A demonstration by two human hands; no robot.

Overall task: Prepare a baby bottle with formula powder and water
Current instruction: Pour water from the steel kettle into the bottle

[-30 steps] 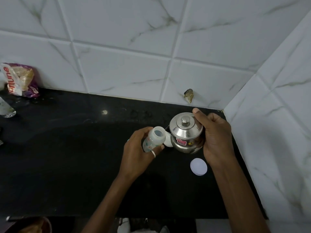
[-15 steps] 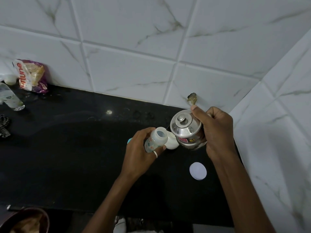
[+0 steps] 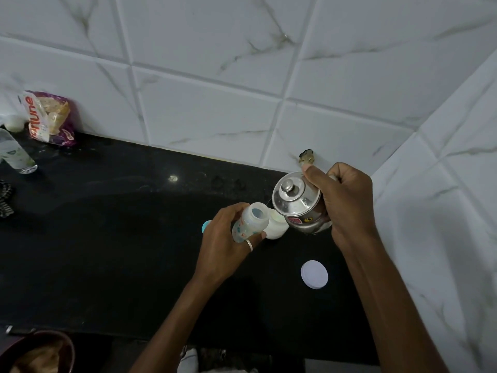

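Head view:

- The left hand [image 3: 228,246] grips the baby bottle [image 3: 250,223] with fingers and thumb curled round its body. The bottle is uncapped, tilted, and its open mouth faces up and towards the steel pot. A ring [image 3: 249,244] sits on one finger of this hand.
- The right hand [image 3: 347,208] clamps the small steel pot [image 3: 298,208] from the right side, thumb laid across the rim of the lid [image 3: 291,191]. The pot is tilted towards the bottle; the knobbed lid is in place. A red label shows on the pot wall.
- A white open jar [image 3: 277,227] stands on the black surface [image 3: 121,238], between bottle and pot and partly hidden by both. Its contents cannot be identified.
- A white round cap [image 3: 314,274] lies flat on the surface, near the right forearm.
- A small blue item [image 3: 205,226] shows just beside the left hand, mostly hidden.
- At far left, against the tiled wall [image 3: 215,103]: a printed packet [image 3: 49,118] and a clear bottle [image 3: 16,154].
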